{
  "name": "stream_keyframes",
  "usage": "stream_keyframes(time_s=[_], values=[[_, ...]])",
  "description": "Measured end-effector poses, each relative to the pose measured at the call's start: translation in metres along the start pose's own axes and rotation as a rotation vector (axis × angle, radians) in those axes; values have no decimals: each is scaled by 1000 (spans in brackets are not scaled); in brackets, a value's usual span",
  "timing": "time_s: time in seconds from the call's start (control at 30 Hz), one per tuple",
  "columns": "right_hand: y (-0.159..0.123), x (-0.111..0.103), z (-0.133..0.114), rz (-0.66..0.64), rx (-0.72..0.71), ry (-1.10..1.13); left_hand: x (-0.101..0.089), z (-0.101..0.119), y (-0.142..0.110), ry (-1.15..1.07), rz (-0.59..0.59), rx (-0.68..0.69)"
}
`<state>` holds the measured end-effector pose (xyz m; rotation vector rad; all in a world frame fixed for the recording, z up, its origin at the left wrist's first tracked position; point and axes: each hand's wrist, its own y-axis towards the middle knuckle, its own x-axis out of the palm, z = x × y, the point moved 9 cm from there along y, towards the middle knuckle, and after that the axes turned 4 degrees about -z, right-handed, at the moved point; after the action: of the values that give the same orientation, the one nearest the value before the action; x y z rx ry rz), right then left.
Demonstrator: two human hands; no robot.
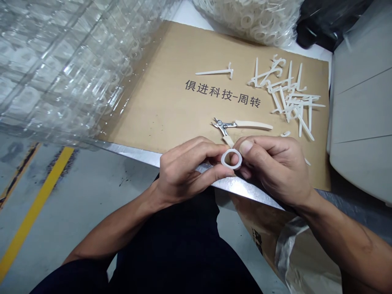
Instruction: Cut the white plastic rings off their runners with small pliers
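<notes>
Between my two hands is a white plastic ring, held over the table's front edge. My left hand pinches its left side between thumb and fingers. The thumb and fingers of my right hand close on its right side; a fingertip shows through the opening. Just beyond the hands lies a pair of side cutters on the cardboard sheet, jaws apart, with one handle partly behind my fingers. Farther off to the right is a loose pile of white plastic sprues, and a single sprue lies apart from them.
The printed cardboard sheet covers the tabletop. Clear plastic trays holding white parts stand at left. A clear bag of white rings sits at the back. A pale grey panel borders the right; an open bag is below.
</notes>
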<state>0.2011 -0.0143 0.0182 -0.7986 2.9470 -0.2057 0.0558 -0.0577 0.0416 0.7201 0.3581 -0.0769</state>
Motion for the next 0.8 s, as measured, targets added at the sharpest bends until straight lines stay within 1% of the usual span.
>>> stream_keyframes(time_s=[0.3,0.47,0.57,0.63,0.7,0.77,0.8], values=[[2,1,-1,-3,11,-23,0,2,2,-8,4,2],[-3,-1,-4,-52,-38,-76,3,2,3,-33,9,31],[-7,-5,-1,-83,-66,-156,7,-4,0,-86,26,25],[-5,-6,1,-111,-103,-183,11,-13,-1,-99,8,5],[-1,-7,3,-130,-137,-175,15,-24,-1,-86,-41,-61],[2,-11,4,-95,-169,-166,13,-30,0,-88,-71,-144],[4,-15,5,-61,-178,-159,9,-29,1,-100,-68,-169]])
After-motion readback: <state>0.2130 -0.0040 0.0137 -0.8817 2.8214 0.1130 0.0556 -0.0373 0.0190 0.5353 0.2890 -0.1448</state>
